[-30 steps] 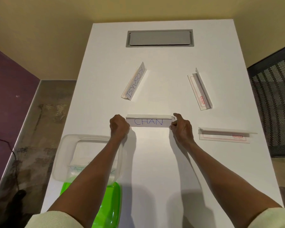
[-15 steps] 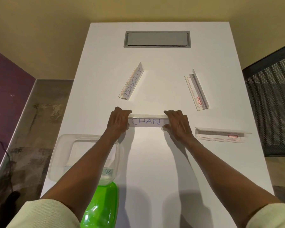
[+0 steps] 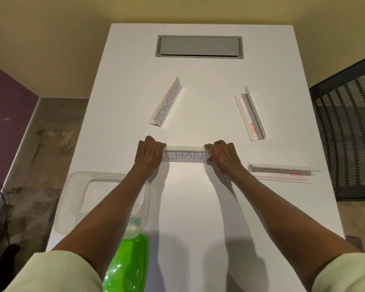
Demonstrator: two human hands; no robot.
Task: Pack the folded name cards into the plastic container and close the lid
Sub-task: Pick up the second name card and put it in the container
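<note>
Since the earlier frames your two hands have closed in over the ends of the CHAN card [image 3: 184,155], where one second ago they only touched its tips. Now your left hand [image 3: 149,153] has its grip curled over the left end of this card, and your right hand [image 3: 224,158] holds the right end, with fingers on the top fold and the thumb at the lower edge. The card sits on the white bench [image 3: 198,207], about in the middle, with its written face toward you. The KOSAKSI card [image 3: 165,105] lies farther back and to the left, at a slant, apart from your hands. A blank card [image 3: 251,115] with a red label lies farther back on the right, also at a slant, and a second blank card [image 3: 280,173] lies just to the right of your right hand, almost parallel to the bench edge. The clear plastic container [image 3: 76,194] stands open at the near left of the bench, partly under your left forearm; one card with blue letters is inside it, only partly readable. The green lid [image 3: 128,264] lies in front of the container, touching its near edge. A grey panel [image 3: 199,46] is set into the far end of the bench.
</note>
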